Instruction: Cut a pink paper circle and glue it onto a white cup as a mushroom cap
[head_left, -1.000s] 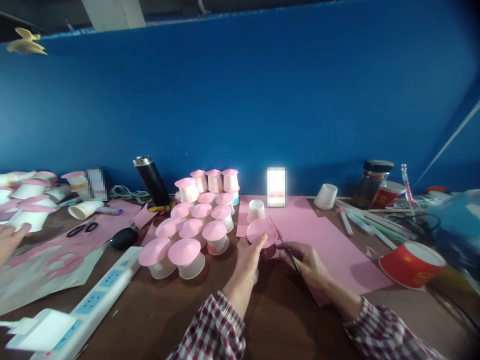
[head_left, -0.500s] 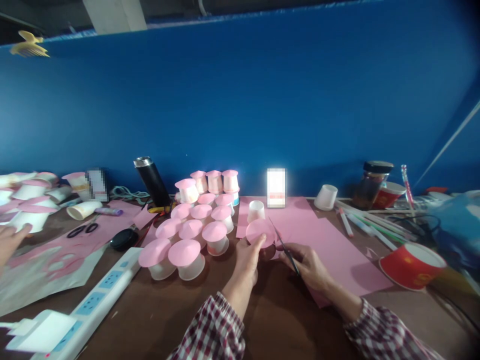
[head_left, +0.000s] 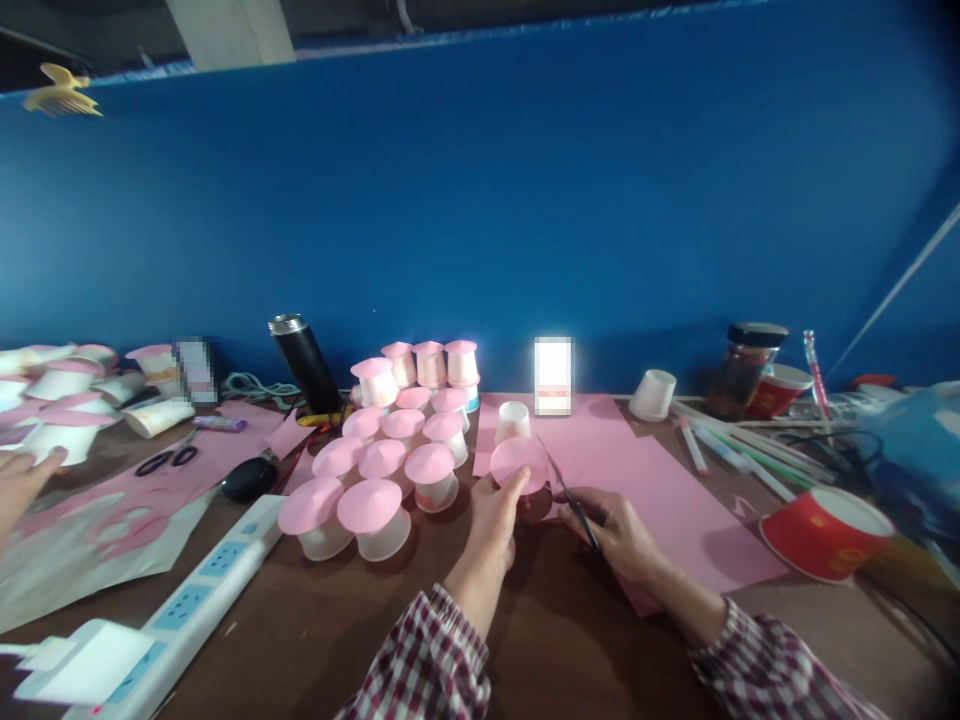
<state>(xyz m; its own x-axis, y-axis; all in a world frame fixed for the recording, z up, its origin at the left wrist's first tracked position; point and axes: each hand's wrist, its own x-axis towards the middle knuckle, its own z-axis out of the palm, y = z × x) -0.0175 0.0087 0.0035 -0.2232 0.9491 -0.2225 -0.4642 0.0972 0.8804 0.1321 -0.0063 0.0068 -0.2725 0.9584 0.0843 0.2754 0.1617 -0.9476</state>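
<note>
Left hand [head_left: 491,515]: closed on pink disc [head_left: 519,464], thumb and fingers pinching its lower edge, disc held upright just above table [head_left: 300,620]. Right hand [head_left: 615,530]: closed on scissors [head_left: 570,490], blades pointing up and left toward disc's right edge, tips just beside it.

Change since one second ago: almost none. Disc, scissors and both hands in same places; view shifted very slightly. On left of table, lying white cup [head_left: 157,417] now further left and flatter, near another person's hand [head_left: 19,480] at frame edge. Judged: cutting or trimming at a pause, or proceeding in very small strokes; disc already round.

Surroundings: pink sheet [head_left: 660,490] under and behind right hand; small white cup [head_left: 513,421] directly behind disc; cluster of pink-topped cups [head_left: 382,470] to left; red cup [head_left: 821,530] to right, well apart.
</note>
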